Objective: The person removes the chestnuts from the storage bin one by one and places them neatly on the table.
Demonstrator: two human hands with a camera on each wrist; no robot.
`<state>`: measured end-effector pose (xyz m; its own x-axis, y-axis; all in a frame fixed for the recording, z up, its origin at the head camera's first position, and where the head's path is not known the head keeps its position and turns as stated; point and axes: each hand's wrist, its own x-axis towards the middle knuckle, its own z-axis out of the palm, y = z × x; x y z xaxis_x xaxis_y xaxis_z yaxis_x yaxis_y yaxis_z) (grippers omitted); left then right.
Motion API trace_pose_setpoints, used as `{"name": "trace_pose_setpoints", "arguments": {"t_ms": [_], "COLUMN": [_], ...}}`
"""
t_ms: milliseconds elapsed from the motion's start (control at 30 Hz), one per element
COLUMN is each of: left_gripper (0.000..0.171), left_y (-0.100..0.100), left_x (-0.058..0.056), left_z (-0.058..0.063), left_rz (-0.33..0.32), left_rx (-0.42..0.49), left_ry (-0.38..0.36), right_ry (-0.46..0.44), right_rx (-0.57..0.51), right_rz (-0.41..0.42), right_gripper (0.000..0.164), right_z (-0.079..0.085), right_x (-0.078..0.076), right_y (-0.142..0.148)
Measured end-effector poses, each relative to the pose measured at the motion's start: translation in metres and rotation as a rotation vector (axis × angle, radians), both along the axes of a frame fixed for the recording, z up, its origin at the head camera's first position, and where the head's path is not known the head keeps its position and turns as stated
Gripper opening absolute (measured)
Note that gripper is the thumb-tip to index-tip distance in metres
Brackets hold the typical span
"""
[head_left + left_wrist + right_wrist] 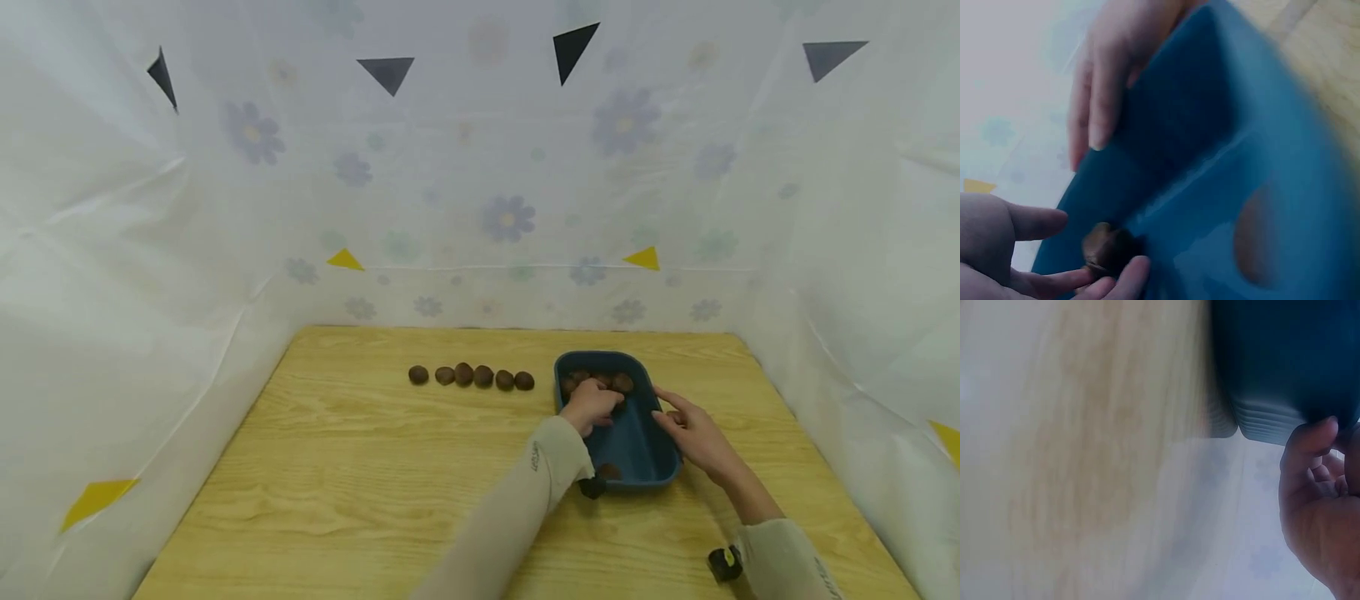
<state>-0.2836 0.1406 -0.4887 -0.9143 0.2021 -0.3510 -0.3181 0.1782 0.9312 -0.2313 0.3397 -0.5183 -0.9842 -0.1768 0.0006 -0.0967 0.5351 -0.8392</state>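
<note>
My left hand (591, 406) reaches into a deep blue plastic bin (637, 446), over a cluster of brown chestnuts (622, 382) at its far end. In the left wrist view its thumb stands apart, while the fingertips are right at a dark chestnut (1108, 248). My right hand (697, 433) rests at the bin's right rim, index finger and thumb extended against it. From the right wrist, part of that hand (1319, 494) shows at the bin's wall (1272, 422), with other fingers curled. Another chestnut (609, 472) lies in the bin's near end, partly hidden by the near wall.
Left of the bin, several chestnuts (483, 377) lie in a row on the wood-grain table (337, 467), the leftmost set slightly apart. A white flowered sheet (465, 183) hangs behind the table and along both sides. Dark wrist cameras (724, 564) are at both cuffs.
</note>
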Motion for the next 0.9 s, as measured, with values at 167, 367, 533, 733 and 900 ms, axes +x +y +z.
{"name": "trace_pose_setpoints", "arguments": {"t_ms": [167, 367, 533, 733, 900], "left_gripper": [0.046, 0.043, 0.011, 0.009, 0.007], "left_y": [0.0, 0.007, 0.015, 0.021, 0.021], "left_x": [-0.001, -0.007, -0.011, -0.014, -0.014], "left_z": [0.012, 0.011, 0.0, -0.012, -0.011], "left_rz": [-0.032, -0.021, 0.037, 0.074, 0.075], "left_rx": [0.016, -0.018, -0.031, -0.075, -0.088], "left_ry": [-0.052, -0.046, -0.043, 0.01, 0.035], "right_ry": [0.002, -0.003, -0.011, -0.002, 0.003], "right_rx": [0.011, 0.026, 0.039, 0.04, 0.034], "right_rz": [0.001, -0.009, -0.018, -0.025, -0.02], "right_gripper": [0.062, 0.061, 0.061, 0.06, 0.06], "right_z": [0.0, -0.002, -0.002, -0.003, -0.005], "right_x": [0.001, 0.001, 0.004, 0.005, 0.003], "right_y": [0.001, -0.002, -0.003, -0.002, -0.003]}}
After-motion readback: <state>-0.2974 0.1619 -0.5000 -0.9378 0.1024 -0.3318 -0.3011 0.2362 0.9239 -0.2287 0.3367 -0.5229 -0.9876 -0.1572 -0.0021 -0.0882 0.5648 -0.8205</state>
